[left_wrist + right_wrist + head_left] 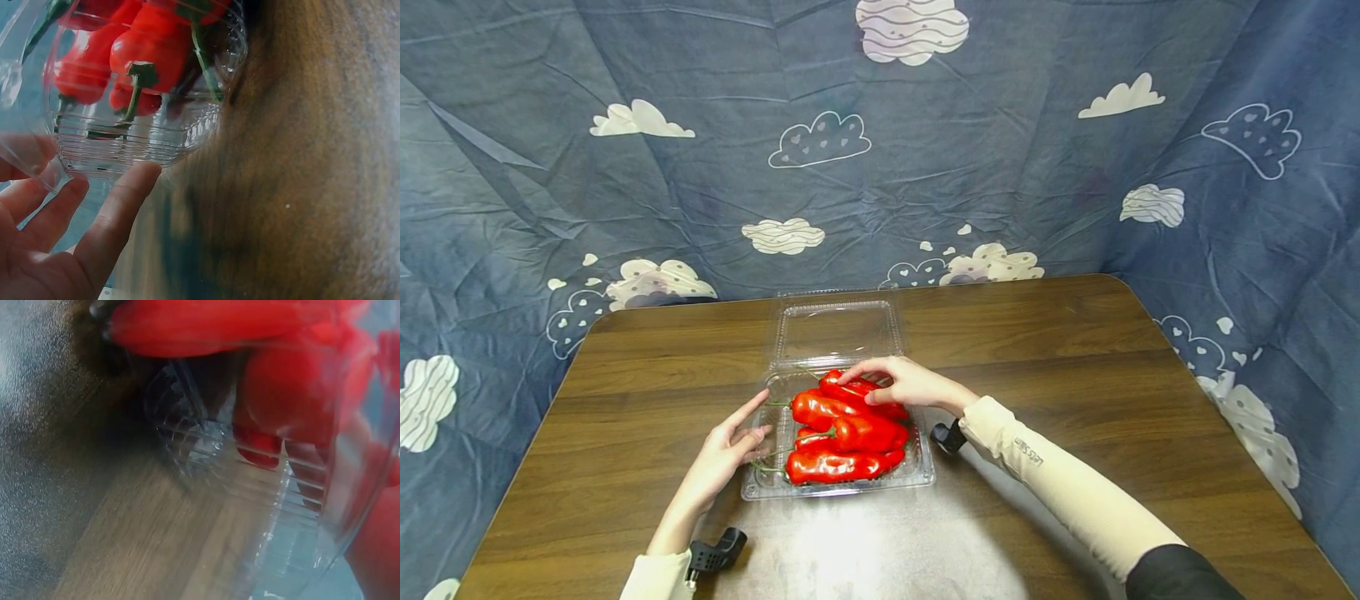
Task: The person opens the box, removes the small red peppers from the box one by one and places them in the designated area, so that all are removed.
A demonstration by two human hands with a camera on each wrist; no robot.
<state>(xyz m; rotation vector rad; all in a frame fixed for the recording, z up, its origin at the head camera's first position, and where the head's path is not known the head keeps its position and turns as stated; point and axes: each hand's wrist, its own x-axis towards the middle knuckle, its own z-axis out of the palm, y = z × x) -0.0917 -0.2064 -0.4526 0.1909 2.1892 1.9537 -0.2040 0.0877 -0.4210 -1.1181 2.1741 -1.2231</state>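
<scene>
Several glossy red peppers (842,468) with green stems lie side by side in a clear plastic clamshell container (925,477), their stems pointing left. My right hand (917,385) reaches in from the right and holds the farthest red pepper (829,381), fingers arched over it and thumb at its near side. At the container's left wall is my left hand (718,454), its fingers spread and fairly straight. The left wrist view shows those fingertips (147,172) right at the ribbed plastic wall. Only a blurred edge of my right hand (378,550) appears in the right wrist view.
The container's clear lid (838,329) stands folded back toward the far edge of the brown wooden table (1037,350). Behind the table hangs a blue cloth (715,192) with cloud prints. Bright glare lies on the tabletop in front of the container.
</scene>
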